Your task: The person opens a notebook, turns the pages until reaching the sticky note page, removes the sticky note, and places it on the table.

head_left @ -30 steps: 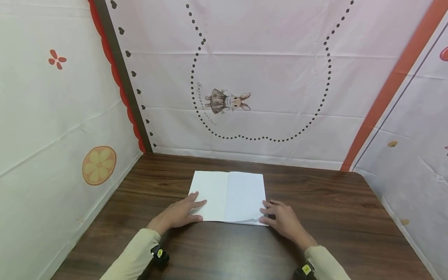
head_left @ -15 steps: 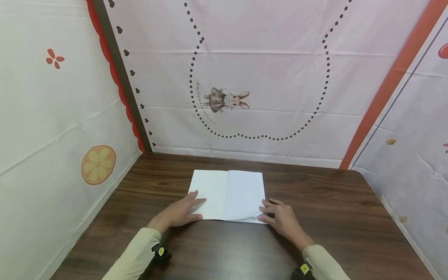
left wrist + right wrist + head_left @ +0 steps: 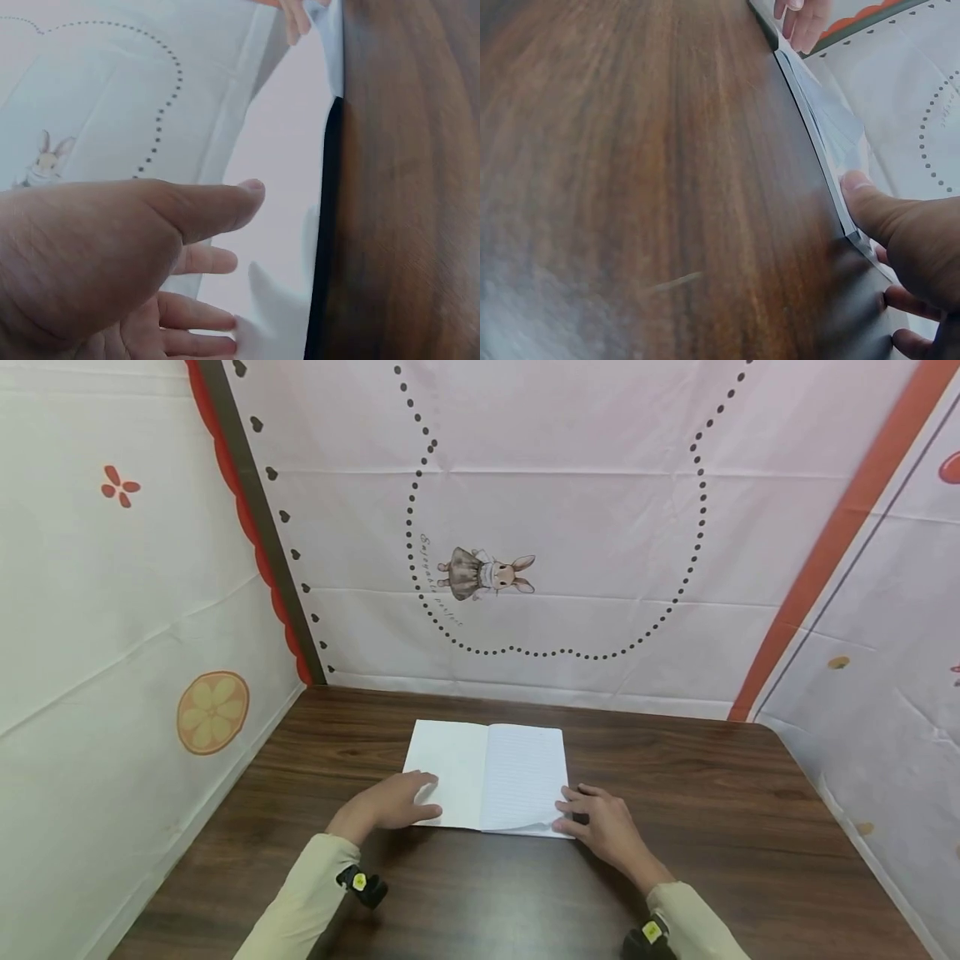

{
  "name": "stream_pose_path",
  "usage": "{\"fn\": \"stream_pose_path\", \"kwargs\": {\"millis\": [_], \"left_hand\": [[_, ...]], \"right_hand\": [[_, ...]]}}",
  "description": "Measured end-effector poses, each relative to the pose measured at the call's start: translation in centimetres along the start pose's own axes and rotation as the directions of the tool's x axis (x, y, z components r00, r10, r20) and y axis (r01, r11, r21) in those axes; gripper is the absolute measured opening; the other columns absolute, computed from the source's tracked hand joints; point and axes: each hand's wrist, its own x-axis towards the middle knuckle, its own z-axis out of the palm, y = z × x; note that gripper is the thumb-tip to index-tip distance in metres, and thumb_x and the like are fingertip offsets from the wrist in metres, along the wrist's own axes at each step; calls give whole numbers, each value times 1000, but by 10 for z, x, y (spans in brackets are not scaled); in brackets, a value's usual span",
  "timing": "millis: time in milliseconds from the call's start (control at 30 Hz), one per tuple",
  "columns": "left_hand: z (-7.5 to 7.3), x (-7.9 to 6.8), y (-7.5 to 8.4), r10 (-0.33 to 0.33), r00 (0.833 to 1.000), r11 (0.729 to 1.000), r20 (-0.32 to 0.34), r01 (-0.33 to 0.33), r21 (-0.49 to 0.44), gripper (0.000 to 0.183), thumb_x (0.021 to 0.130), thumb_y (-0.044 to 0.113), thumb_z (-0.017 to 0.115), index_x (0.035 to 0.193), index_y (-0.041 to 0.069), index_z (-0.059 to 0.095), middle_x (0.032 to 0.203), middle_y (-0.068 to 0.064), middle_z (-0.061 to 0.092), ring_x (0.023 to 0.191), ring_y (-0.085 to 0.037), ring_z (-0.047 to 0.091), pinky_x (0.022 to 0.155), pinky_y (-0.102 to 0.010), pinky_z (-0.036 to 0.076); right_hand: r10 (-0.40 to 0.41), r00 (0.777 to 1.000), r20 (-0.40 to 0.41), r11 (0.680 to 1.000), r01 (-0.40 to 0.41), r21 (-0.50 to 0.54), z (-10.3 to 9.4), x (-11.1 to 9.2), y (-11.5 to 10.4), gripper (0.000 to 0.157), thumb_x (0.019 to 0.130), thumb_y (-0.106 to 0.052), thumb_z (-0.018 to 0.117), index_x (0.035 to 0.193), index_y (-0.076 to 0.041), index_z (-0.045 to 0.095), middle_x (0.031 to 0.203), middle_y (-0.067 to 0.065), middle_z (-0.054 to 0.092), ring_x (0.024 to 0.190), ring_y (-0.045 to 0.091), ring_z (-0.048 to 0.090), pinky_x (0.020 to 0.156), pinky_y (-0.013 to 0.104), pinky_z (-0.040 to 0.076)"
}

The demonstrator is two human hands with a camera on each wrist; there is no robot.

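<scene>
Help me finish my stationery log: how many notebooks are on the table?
1: an open notebook on the brown table, with the left hand at its left side and the right hand at its right edge. Any underneath would be hidden.

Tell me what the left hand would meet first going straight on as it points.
Most likely the blank left page of the open notebook, right at the left hand; depth is unclear, so the two may already touch.

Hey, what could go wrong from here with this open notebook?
The lined page curls up at its lower edge near the right hand, so pressing there might crease it. The blank left side, with the left hand over its outer edge, could perhaps lift if nothing holds it down.
</scene>
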Motion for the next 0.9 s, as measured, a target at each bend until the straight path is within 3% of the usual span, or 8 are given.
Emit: {"fn": "stream_pose_path", "kwargs": {"millis": [200,433,667,900], "left_hand": [[-9,2,15,5,1000,1000,-24,-5,-9,59,99,34,68,145,1,54,150,-20,51,143,-38,44,117,-54,36],[-11,13,40,106,991,994,-82,-105,16,53,100,34,65,142,2,56,145,-17,57,139,-34,49,115,-51,39],[6,29,62,273,959,962,-82,-271,30,51,102,43,61,139,8,61,140,-9,62,133,-26,56,111,-46,45],[27,46,82,307,950,951,-50,-304,52,52,102,51,58,138,14,62,138,-2,65,131,-20,58,110,-43,46]], "right_hand": [[8,1000,20,1000,-8,-5,0,1,1,38,84,-32,83,116,-12,79,137,7,66,135,38,54,111,67,34],[26,999,28,1000,-26,-1,0,2,2,39,84,-32,83,117,-12,79,139,5,65,136,37,53,112,67,33],[40,999,28,999,-40,-1,0,2,2,39,83,-33,83,117,-13,79,139,4,65,137,37,52,111,68,33],[49,998,34,999,-49,11,0,2,2,41,83,-33,84,118,-14,78,140,3,65,138,37,51,111,69,32]]}}
